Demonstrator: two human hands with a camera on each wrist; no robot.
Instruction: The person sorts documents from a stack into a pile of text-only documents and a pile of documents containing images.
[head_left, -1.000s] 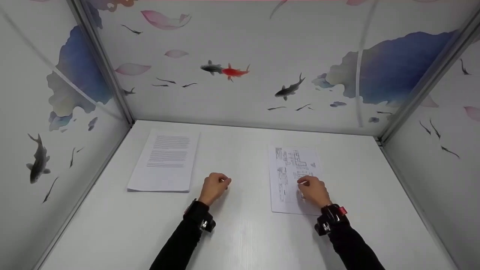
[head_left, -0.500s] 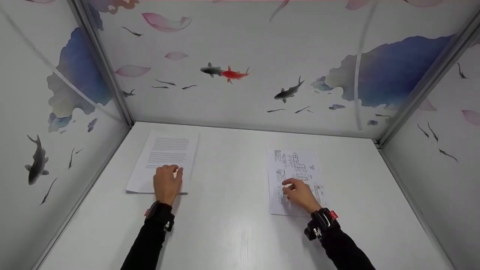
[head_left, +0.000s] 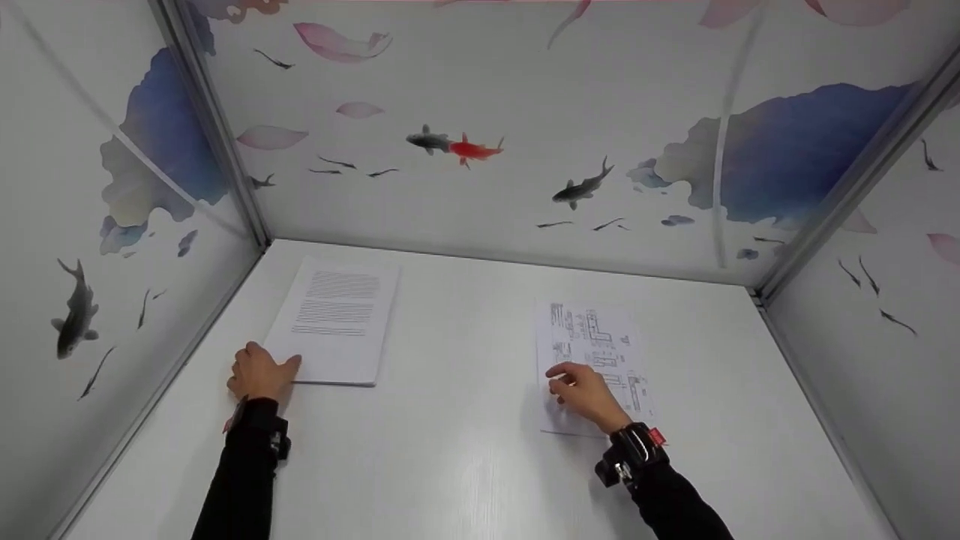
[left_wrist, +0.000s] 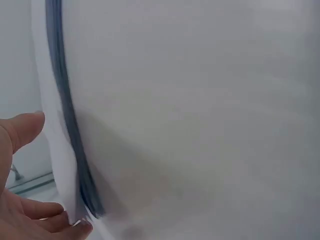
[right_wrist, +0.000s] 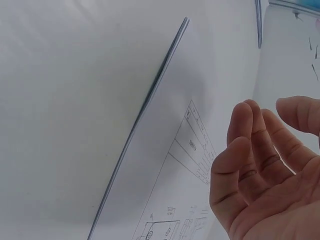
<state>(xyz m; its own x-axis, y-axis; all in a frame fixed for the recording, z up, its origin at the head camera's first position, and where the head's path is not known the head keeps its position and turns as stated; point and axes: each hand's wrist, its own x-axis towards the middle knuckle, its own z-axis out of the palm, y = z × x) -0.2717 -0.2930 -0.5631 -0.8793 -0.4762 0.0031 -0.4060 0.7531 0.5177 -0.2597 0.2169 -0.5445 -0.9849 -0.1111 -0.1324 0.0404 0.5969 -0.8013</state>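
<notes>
Paper stack [head_left: 336,322]: left hand [head_left: 259,373] has just swung to its near-left corner, thumb spread from fingers, edge seemingly within grasp; right hand [head_left: 589,391], loosely curled, hovers above drawings [head_left: 607,341].

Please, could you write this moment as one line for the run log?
left hand: at near-left corner of text stack | right hand: above drawing sheets, holding nothing | both papers: on table
</notes>
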